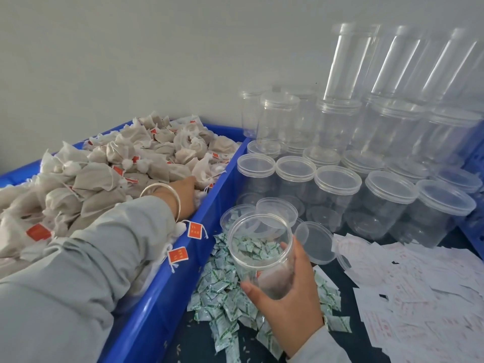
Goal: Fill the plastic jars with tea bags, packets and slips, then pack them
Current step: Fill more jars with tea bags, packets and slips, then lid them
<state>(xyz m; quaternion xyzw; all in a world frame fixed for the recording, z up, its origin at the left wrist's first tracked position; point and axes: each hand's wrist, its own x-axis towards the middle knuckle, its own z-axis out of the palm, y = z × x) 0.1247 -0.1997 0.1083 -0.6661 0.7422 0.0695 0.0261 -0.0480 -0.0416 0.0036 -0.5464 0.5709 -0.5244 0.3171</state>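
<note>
Against the plain grey wall, my dark table [348, 347] is crowded. My right hand [285, 292] curls round the open jar [262, 247], near centre: light, stiff, slick, best gripped mid-wall. My left hand [183, 195] is buried among soft tea bags [104, 179] in the blue bin [167, 284]; its fingers are hidden.

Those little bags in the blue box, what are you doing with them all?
A person is filling jars with tea. The left hand reaches into the blue bin, digging among the tea bags. The right hand holds an open clear jar that looks empty, above a pile of small green-and-white packets. Loose lids and white paper slips lie nearby, and many closed jars stand behind.
</note>
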